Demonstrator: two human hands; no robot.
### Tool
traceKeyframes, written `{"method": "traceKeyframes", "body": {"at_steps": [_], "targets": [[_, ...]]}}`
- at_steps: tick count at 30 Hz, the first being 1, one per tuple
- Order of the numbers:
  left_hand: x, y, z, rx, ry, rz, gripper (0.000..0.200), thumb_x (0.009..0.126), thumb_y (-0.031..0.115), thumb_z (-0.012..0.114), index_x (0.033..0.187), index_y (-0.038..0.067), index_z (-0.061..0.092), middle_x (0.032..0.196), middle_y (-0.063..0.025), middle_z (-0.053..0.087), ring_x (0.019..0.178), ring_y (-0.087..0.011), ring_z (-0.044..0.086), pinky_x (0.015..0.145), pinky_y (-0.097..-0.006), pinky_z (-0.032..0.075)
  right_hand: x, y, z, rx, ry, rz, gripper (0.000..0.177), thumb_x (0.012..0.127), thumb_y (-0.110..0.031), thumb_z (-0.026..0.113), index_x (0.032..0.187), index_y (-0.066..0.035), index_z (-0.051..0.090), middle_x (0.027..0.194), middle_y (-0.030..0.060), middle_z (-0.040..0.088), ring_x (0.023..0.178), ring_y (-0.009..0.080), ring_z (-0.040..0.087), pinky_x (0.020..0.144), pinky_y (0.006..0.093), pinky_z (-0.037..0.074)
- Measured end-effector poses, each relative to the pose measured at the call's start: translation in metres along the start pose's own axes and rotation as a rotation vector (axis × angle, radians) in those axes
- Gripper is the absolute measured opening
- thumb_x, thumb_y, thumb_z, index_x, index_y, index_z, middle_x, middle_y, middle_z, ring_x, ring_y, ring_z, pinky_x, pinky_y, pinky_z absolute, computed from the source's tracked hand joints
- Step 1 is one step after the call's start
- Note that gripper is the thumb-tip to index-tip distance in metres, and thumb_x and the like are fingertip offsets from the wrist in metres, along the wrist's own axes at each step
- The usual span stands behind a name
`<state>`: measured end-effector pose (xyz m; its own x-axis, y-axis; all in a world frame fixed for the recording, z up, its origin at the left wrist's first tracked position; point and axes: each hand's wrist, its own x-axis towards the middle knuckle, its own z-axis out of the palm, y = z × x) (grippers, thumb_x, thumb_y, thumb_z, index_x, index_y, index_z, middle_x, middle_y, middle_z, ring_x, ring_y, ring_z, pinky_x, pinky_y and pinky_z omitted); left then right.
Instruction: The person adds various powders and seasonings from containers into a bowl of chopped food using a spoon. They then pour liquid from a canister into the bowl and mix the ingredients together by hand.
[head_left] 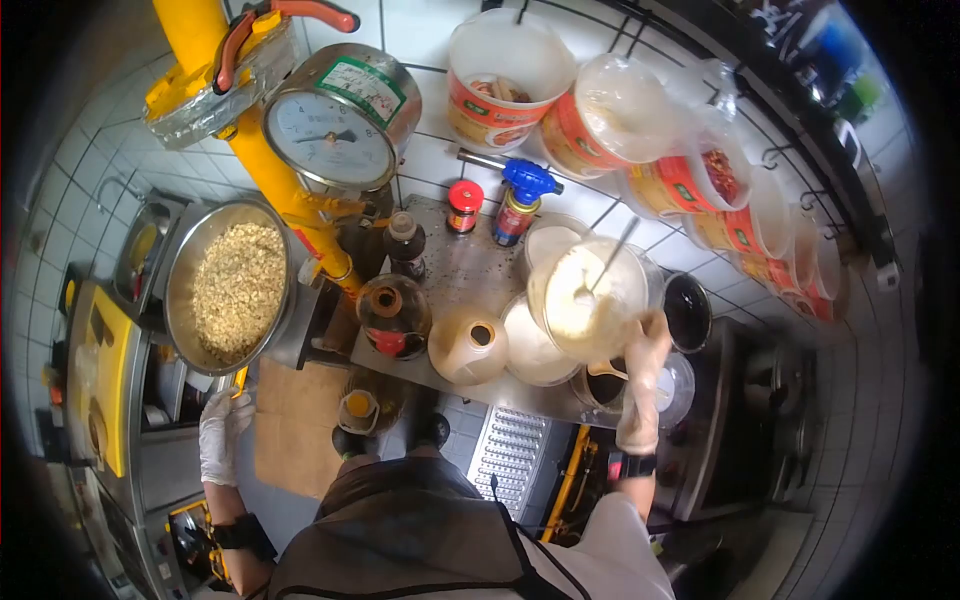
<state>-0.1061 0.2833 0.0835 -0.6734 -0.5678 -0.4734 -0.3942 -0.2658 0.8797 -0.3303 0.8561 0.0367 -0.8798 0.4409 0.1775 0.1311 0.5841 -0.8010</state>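
Two hands: left hand [222,432] and right hand [640,385], both gloved, well apart.
Left: low by the counter edge, below the bowl [235,288]; fingers loosely curled, cannot tell if it grips anything.
Right: clamped on the rim of the tub [580,300].
Tub: clear, tilted, white paste inside, held over the shelf [455,262]; spoon [612,258] standing in it.
Jug [468,348]: beige, just left of the tub.
Bowl: steel, full of crumbs.
Gauge [335,135]: above the bowl.

text: none legible | gauge label [362,88], tub labels [480,112] (blurred)
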Motion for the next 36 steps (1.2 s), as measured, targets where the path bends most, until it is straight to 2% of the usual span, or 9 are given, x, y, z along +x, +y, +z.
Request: {"method": "traceKeyframes", "body": {"at_steps": [2, 9, 12, 15, 22, 25, 28, 33, 36], "targets": [[0.005, 0.008, 0.003, 0.017, -0.064, -0.002, 0.025, 0.092, 0.023, 0.053, 0.110, 0.006, 0.057, 0.092, -0.0061, 0.066, 0.076, -0.0130, 0.062, 0.070, -0.0225, 0.047, -0.029, -0.012, -0.033, 0.190, 0.035, 0.200, 0.006, 0.080, -0.002, 0.057, 0.083, -0.001, 0.052, 0.070, 0.0026, 0.053, 0.059, 0.0105, 0.048, 0.053, 0.0273, 0.043], [-0.012, 0.059, 0.062, 0.252, -0.420, 0.192, 0.026, 0.094, 0.022, 0.052, 0.113, 0.005, 0.058, 0.096, -0.0060, 0.065, 0.085, -0.0117, 0.061, 0.076, -0.0236, 0.048, -0.112, -0.042, -0.086, 0.280, 0.218, 0.182, 0.006, 0.082, 0.002, 0.055, 0.085, 0.000, 0.051, 0.076, 0.0018, 0.054, 0.063, 0.0064, 0.047, 0.058, 0.0204, 0.040], [-0.039, 0.100, 0.097, 0.352, -0.722, 0.134, 0.026, 0.092, 0.016, 0.055, 0.114, 0.003, 0.058, 0.096, -0.0069, 0.065, 0.088, -0.0123, 0.061, 0.081, -0.0257, 0.048, -0.146, -0.113, -0.074, 0.386, 0.180, 0.094, 0.006, 0.083, 0.002, 0.054, 0.089, 0.001, 0.053, 0.079, 0.0019, 0.055, 0.065, 0.0063, 0.047, 0.059, 0.0205, 0.041], [-0.052, 0.124, 0.099, 0.554, -0.929, 0.400, 0.033, 0.084, 0.025, 0.064, 0.110, 0.004, 0.060, 0.089, -0.0061, 0.066, 0.086, -0.0125, 0.062, 0.078, -0.0273, 0.048, -0.177, -0.170, -0.032, 0.445, -0.017, 0.076, 0.012, 0.085, 0.002, 0.055, 0.096, 0.001, 0.053, 0.079, 0.0013, 0.055, 0.064, 0.0057, 0.048, 0.054, 0.0187, 0.040], [-0.025, 0.115, 0.013, 0.709, -0.123, 0.662, 0.020, 0.080, 0.023, 0.060, 0.080, 0.004, 0.054, 0.065, -0.0173, 0.056, 0.064, -0.0341, 0.060, 0.060, -0.0395, 0.045, -0.260, -0.264, 0.138, 0.669, -0.385, -0.195, 0.017, 0.086, 0.001, 0.055, 0.102, -0.001, 0.051, 0.071, -0.0008, 0.048, 0.057, 0.0053, 0.041, 0.049, 0.0214, 0.035], [0.009, 0.104, -0.027, 0.695, 0.168, 0.935, 0.021, 0.080, 0.010, 0.059, 0.072, -0.001, 0.043, 0.054, -0.0103, 0.041, 0.049, -0.0153, 0.037, 0.048, -0.0318, 0.036, -0.287, -0.271, 0.201, 0.663, -0.520, -0.219, 0.012, 0.086, 0.001, 0.053, 0.095, -0.003, 0.046, 0.071, 0.0003, 0.049, 0.049, 0.0057, 0.045, 0.040, 0.0206, 0.036], [0.020, 0.114, -0.066, 0.718, 0.253, 0.846, 0.014, 0.078, 0.013, 0.058, 0.075, 0.002, 0.050, 0.060, -0.0181, 0.053, 0.059, -0.0373, 0.057, 0.053, -0.0408, 0.045, -0.315, -0.302, 0.236, 0.704, -0.646, -0.138, 0.014, 0.086, 0.001, 0.054, 0.096, -0.003, 0.046, 0.070, 0.0003, 0.051, 0.050, 0.0065, 0.046, 0.042, 0.0212, 0.037], [0.039, 0.112, -0.124, 0.622, 0.321, 0.988, 0.010, 0.074, 0.005, 0.059, 0.075, 0.003, 0.049, 0.059, -0.0179, 0.052, 0.057, -0.0378, 0.056, 0.051, -0.0416, 0.045, -0.337, -0.343, 0.257, 0.710, -1.039, 0.029, 0.024, 0.084, -0.007, 0.063, 0.104, 0.002, 0.052, 0.076, 0.0045, 0.058, 0.054, 0.0072, 0.052, 0.048, 0.0211, 0.043], [0.048, 0.114, -0.143, 0.750, 0.397, 1.098, 0.010, 0.071, 0.003, 0.060, 0.075, 0.005, 0.050, 0.057, -0.0172, 0.052, 0.055, -0.0372, 0.056, 0.049, -0.0422, 0.045, -0.338, -0.356, 0.268, 0.854, -1.005, 0.168, 0.016, 0.088, -0.011, 0.060, 0.099, 0.000, 0.060, 0.079, 0.0071, 0.063, 0.056, 0.0091, 0.055, 0.053, 0.0207, 0.045]]}}
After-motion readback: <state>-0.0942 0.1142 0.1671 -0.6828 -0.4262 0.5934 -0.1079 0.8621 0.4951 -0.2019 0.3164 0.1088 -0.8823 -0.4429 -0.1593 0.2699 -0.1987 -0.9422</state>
